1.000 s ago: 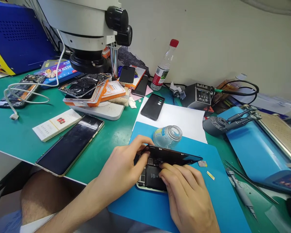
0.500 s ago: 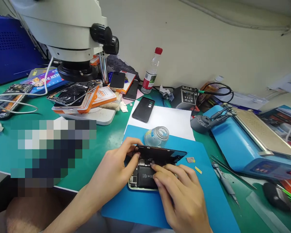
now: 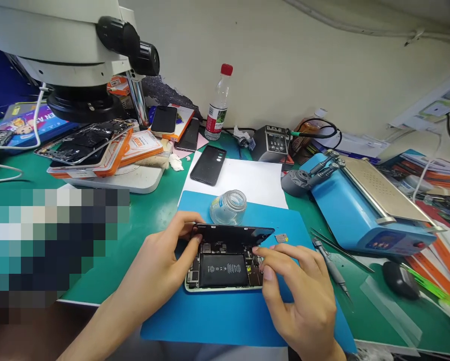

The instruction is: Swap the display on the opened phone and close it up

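Note:
An opened phone [image 3: 222, 271] lies on a blue mat [image 3: 225, 316], its black battery and circuit boards showing. Its dark screen panel [image 3: 235, 233] stands tilted up along the far edge. My left hand [image 3: 158, 269] grips the left end of that panel, thumb and fingers closed on it. My right hand [image 3: 299, 296] rests at the phone's right end, fingertips pinched at the edge of the body; I cannot make out anything between them. A small metal plate [image 3: 282, 238] lies on the mat just beyond my right hand.
A small glass jar [image 3: 228, 206] stands behind the phone. Tweezers and a screwdriver [image 3: 332, 265] lie right of the mat, beside a blue heating machine [image 3: 364, 210]. A black phone [image 3: 208, 165] lies on white paper. A microscope [image 3: 70, 55], stacked phone parts and a water bottle [image 3: 218, 103] stand further back.
My right hand slid from over the battery to the phone's right end, uncovering the battery. My view shifted right. My left hand kept hold of the raised screen panel.

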`<state>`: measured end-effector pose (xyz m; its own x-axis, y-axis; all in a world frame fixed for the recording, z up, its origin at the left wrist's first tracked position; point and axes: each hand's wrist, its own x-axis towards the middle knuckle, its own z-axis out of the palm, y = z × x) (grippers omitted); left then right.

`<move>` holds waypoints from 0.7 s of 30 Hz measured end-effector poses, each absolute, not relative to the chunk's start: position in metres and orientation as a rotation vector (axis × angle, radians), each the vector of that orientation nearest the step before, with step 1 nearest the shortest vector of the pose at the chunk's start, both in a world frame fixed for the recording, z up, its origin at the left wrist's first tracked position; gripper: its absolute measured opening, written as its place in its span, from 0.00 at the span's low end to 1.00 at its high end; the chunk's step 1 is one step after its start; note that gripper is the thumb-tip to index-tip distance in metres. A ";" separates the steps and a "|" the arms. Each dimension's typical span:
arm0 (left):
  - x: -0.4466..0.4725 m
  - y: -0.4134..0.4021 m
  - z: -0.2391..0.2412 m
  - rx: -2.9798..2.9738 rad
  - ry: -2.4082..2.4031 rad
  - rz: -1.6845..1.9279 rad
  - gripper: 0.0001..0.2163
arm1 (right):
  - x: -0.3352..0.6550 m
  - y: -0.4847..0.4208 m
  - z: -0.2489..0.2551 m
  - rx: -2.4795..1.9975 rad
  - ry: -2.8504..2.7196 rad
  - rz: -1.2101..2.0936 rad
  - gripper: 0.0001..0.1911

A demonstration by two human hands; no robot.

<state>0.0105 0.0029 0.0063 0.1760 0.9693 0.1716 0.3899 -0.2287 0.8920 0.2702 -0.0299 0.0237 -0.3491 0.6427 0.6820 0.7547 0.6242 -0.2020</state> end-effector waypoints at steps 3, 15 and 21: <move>0.011 0.003 0.006 1.731 1.296 1.015 0.07 | 0.270 -0.032 0.023 -1.126 -2.114 -0.193 0.09; 0.012 0.003 0.008 1.705 1.292 1.002 0.06 | 0.269 -0.029 0.022 -1.166 -2.176 -0.217 0.08; 0.012 0.004 0.007 1.708 1.269 1.008 0.06 | 0.267 -0.028 0.022 -1.158 -2.209 -0.264 0.08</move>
<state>0.0116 0.0040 0.0075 0.1920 0.9702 0.1479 0.3637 -0.2103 0.9075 0.2670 -0.0284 0.0219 -0.4206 0.6720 0.6095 0.7968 0.5949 -0.1061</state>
